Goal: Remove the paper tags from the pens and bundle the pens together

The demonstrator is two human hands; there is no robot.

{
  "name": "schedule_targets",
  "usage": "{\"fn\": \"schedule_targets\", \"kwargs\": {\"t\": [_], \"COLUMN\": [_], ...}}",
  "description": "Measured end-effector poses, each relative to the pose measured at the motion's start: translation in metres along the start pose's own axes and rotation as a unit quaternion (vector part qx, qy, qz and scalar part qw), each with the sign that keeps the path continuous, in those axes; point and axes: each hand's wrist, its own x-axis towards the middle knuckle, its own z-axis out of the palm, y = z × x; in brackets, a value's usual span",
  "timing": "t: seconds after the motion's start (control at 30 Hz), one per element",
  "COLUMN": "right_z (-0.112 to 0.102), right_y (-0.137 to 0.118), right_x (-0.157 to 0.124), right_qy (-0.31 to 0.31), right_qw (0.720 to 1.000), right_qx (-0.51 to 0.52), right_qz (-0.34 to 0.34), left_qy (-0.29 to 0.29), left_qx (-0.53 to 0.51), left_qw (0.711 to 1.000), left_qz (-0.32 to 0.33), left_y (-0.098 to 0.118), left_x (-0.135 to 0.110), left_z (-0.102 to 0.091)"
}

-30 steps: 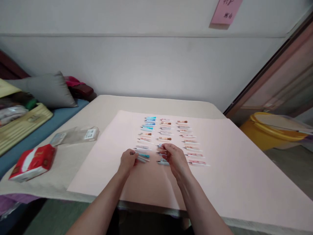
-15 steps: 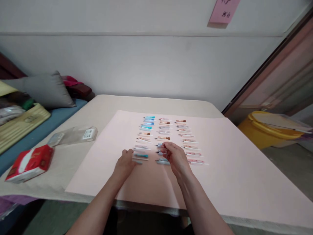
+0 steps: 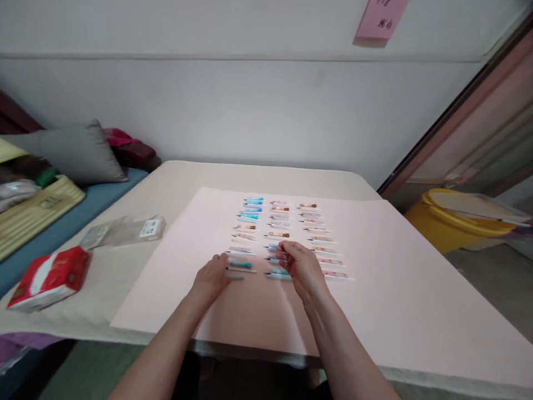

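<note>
Several slim pens [image 3: 240,264] lie crosswise in three columns on a large pink sheet [image 3: 162,300], with thin white rods like pen refills beside many of them. My left hand [image 3: 212,275] rests at the left ends of the lowest pens in the left column, fingers bent. Close to its fingertips is a thin white rod with a dark tip [image 3: 245,270]; whether they grip it is hidden. Over the middle column, my right hand [image 3: 303,266] is closed, thumb and fingertips pinched together near a blue pen [image 3: 272,246]. What sits in that pinch is too small to make out.
A clear plastic package with a label [image 3: 125,230] and a red tissue pack [image 3: 50,278] lie on the left of the table [image 3: 233,170]. A grey cushion [image 3: 83,153] is farther left. To the right stands a yellow bin [image 3: 449,222]; a wall closes off the back.
The white rod at my left hand has shifted slightly right, and its dark tip now shows. My left hand moved a little right. My right hand has barely moved and stays pinched.
</note>
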Motion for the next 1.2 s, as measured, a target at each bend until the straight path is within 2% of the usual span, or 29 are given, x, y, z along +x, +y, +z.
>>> {"fn": "schedule_targets", "kwargs": {"t": [0.17,0.23,0.33,0.47,0.63,0.73,0.8,0.83,0.9,0.93,1.0,1.03,1.07,1.1,1.2], "right_z": [0.0,0.0,-0.001,-0.003,-0.001,0.005,0.011,0.015,0.021,0.023,0.027,0.028,0.029,0.029,0.029], "right_y": [0.0,0.0,0.0,-0.001,0.005,0.015,0.024,0.03,0.042,0.049,0.063,0.07,0.077,0.083,0.098], "right_x": [0.0,-0.001,-0.001,-0.001,-0.001,-0.005,-0.012,-0.017,-0.029,-0.036,-0.05,-0.057,-0.063,-0.067,-0.076], "right_qy": [0.0,-0.003,-0.007,-0.012,-0.016,-0.05,-0.108,-0.145,-0.189,-0.184,-0.175,-0.177,-0.176,-0.17,-0.162], "right_qw": [1.0,1.0,1.0,1.0,0.999,0.989,0.953,0.916,0.812,0.755,0.654,0.614,0.585,0.569,0.551], "right_qx": [0.003,0.001,0.001,0.006,-0.025,-0.131,-0.272,-0.36,-0.53,-0.602,-0.7,-0.729,-0.748,-0.761,-0.778], "right_qz": [0.003,0.001,-0.005,-0.01,-0.012,-0.039,-0.076,-0.099,-0.157,-0.185,-0.226,-0.246,-0.258,-0.263,-0.254], "left_qy": [0.003,0.014,0.047,0.031,-0.008,-0.015,-0.007,-0.001,0.016,0.026,0.044,0.052,0.058,0.061,0.057], "left_qx": [-0.04,-0.053,-0.037,0.012,0.036,0.05,0.068,0.076,0.085,0.086,0.088,0.088,0.088,0.086,0.073], "left_qw": [0.999,0.998,0.998,0.997,0.998,0.998,0.997,0.996,0.996,0.996,0.995,0.995,0.994,0.994,0.996], "left_qz": [0.012,0.009,-0.03,-0.066,-0.059,-0.044,-0.039,-0.036,-0.027,-0.021,-0.009,-0.004,0.001,0.006,0.016], "left_y": [-0.008,-0.019,-0.039,-0.055,-0.048,-0.038,-0.032,-0.028,-0.022,-0.019,-0.014,-0.013,-0.012,-0.011,-0.011], "left_x": [0.005,0.004,0.001,-0.004,-0.009,-0.009,-0.009,-0.01,-0.011,-0.012,-0.014,-0.015,-0.015,-0.015,-0.013], "left_z": [-0.001,-0.01,-0.028,-0.046,-0.047,-0.045,-0.045,-0.046,-0.048,-0.049,-0.051,-0.051,-0.051,-0.05,-0.049]}}
